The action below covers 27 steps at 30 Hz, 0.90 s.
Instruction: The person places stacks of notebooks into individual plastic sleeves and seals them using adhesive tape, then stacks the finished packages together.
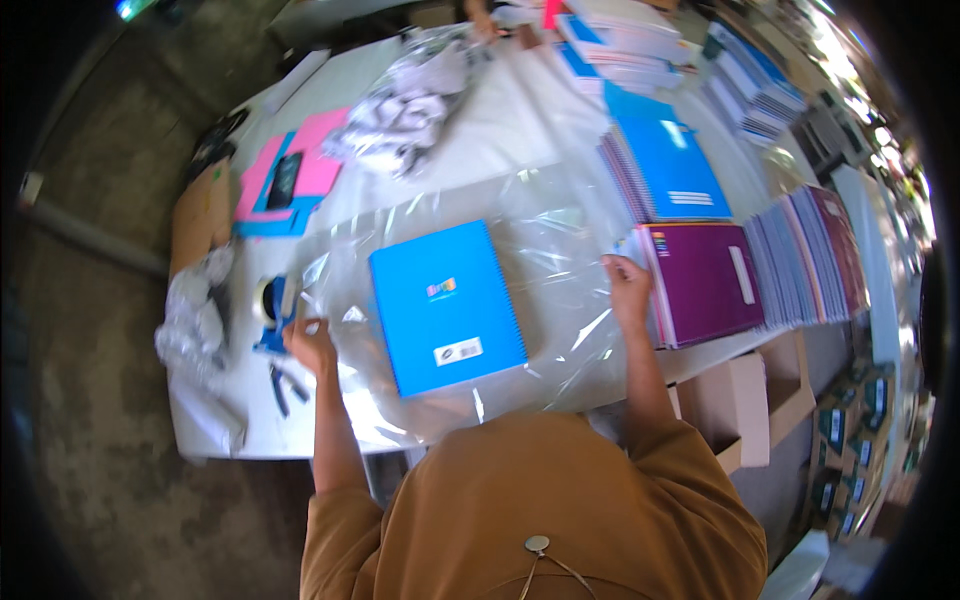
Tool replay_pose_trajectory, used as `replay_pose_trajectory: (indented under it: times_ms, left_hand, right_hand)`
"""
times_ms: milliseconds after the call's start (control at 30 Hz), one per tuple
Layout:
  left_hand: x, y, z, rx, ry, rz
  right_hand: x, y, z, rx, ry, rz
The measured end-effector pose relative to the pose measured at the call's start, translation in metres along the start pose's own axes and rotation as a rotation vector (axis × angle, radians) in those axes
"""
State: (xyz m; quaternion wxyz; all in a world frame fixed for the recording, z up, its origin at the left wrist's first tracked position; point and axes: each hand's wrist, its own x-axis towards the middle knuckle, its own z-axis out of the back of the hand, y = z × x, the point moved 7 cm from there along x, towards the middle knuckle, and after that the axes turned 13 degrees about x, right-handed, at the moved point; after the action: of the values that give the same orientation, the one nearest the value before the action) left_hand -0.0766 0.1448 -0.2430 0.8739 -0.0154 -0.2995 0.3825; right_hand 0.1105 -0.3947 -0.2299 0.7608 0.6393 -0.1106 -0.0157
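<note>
A blue spiral notebook (440,322) lies flat, back cover up, on a clear plastic sheet (560,240) spread over the table in front of me. My left hand (312,345) is closed in a pinch at the sheet's left edge, beside a blue tape dispenser (270,318) with a roll of tape. Opposite it, my right hand (629,288) pinches the sheet's right edge, close to a stack of purple notebooks (702,285). Black-handled pliers or cutters (284,388) rest just below my left hand.
Blue notebooks (672,165) and a row of upright notebooks (800,260) line the right side. Crumpled plastic (415,105) lies farther back. At left are pink sheets (320,150), a phone (285,180) and cardboard (202,215). Open cardboard boxes (745,400) stand below the right edge.
</note>
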Motion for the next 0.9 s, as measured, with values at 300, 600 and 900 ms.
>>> replay_pose_trajectory:
  times_ms: [300, 600, 900]
  left_hand:
    - [0.016, 0.018, -0.018, -0.339, 0.523, 0.225]
    - [0.006, -0.014, 0.021, 0.174, 0.077, -0.106]
    - [-0.003, -0.025, 0.004, -0.15, 0.176, -0.015]
  right_hand:
    - [0.001, -0.003, -0.003, 0.034, 0.009, -0.058]
    - [0.006, -0.013, 0.003, 0.044, 0.002, -0.082]
    - [0.003, -0.015, 0.004, 0.02, 0.009, -0.129]
